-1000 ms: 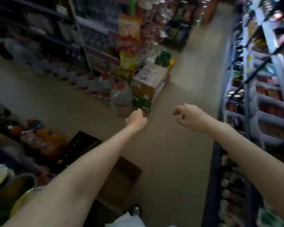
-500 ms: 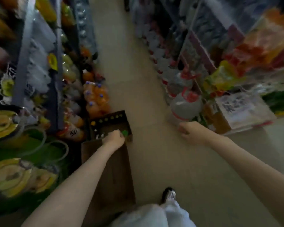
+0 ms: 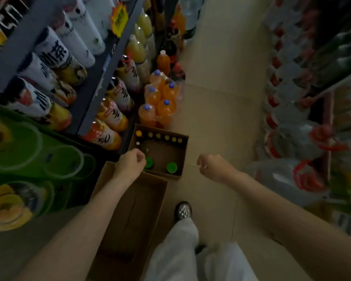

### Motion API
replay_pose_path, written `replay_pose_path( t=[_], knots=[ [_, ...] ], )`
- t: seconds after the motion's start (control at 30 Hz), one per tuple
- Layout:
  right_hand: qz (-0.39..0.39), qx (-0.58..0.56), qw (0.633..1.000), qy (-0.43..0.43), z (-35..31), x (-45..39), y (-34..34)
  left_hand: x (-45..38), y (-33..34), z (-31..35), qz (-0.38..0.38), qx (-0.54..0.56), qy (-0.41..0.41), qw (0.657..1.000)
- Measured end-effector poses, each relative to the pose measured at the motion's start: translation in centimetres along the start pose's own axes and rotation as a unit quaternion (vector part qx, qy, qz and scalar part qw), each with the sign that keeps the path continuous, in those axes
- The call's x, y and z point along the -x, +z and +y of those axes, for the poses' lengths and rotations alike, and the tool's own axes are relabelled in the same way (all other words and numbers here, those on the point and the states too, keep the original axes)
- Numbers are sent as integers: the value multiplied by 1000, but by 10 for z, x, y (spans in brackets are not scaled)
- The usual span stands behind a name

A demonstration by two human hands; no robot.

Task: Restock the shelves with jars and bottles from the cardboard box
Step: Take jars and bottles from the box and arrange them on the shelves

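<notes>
An open cardboard box (image 3: 183,153) stands on the floor by the left shelves. Inside it a row of yellow-capped bottles (image 3: 163,137) lines the far wall, and two green-capped bottles (image 3: 171,167) stand at the near wall. My left hand (image 3: 130,166) hovers over the box's near left corner, fingers curled, beside one green cap (image 3: 149,162); nothing shows in it. My right hand (image 3: 213,168) is a loose fist above the floor, just right of the box, holding nothing.
A second, empty cardboard box (image 3: 130,218) lies nearer, under my left forearm. Shelves of large drink bottles (image 3: 55,57) fill the left. A pack of orange soda bottles (image 3: 160,98) stands beyond the box. Big water jugs (image 3: 292,138) line the right. My foot (image 3: 183,210) is on the floor.
The view has swung from the aisle down to the box. My left hand has stayed over the box's near left corner and my right hand has come in beside it.
</notes>
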State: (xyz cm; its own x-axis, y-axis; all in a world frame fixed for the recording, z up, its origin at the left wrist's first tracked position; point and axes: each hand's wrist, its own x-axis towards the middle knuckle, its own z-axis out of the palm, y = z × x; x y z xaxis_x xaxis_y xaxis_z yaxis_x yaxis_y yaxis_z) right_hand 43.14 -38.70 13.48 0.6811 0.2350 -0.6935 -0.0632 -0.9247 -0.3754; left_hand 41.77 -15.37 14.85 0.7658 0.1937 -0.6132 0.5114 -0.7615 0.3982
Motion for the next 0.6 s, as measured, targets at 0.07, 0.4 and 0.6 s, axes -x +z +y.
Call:
replay_pose_path(
  t=[0.07, 0.4, 0.6],
  knots=[
    [-9, -7, 1000, 6, 11, -50, 9, -30, 11, -3, 11, 13, -5, 1000],
    [-21, 229, 965, -125, 73, -314, 122, -207, 142, -68, 23, 42, -22, 999],
    [63, 494, 848, -183, 84, -414, 156, -283, 204, -78, 13, 31, 16, 999]
  ],
)
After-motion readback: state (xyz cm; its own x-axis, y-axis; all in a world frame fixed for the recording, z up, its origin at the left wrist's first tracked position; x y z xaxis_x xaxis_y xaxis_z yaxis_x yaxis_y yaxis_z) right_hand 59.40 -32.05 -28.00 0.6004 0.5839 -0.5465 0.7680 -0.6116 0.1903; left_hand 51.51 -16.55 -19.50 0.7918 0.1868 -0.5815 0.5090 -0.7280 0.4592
